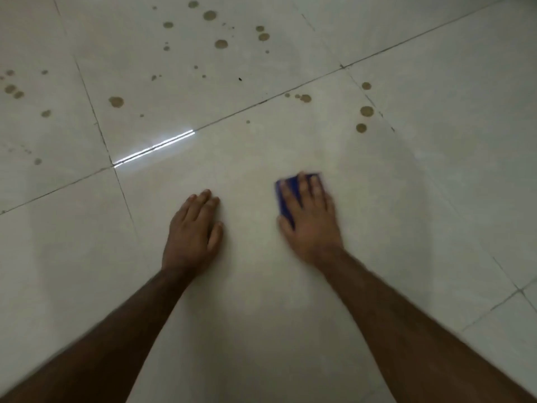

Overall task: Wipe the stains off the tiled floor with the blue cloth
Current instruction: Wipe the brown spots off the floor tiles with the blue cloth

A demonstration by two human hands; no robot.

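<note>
Nearest to the camera, two bare forearms reach forward over the tiled floor (261,330). The left hand (193,231) lies flat on the tile with straight fingers close together, holding nothing; it looks like a support. The right hand (309,216) presses the blue cloth (286,196) down on the floor with its fingers straight and a little spread. The cloth is folded small, mostly hidden under the palm, and shows only at the fingertips and on the thumb side. Its long axis runs about along the hand, away from the person. The edges are blurred, so I cannot tell more.

The tile under both hands looks already free of spots. The brown stains lie farther away: the nearest group (364,117) is ahead and slightly right of the cloth, so the right hand is the nearer one. More stains (220,43) are spread on the far tile, and others (13,90) at the far left. Dark grout lines (261,101) cross the pale, glossy floor, and a bright reflection (154,148) lies on one joint. Much wiping seems left.
</note>
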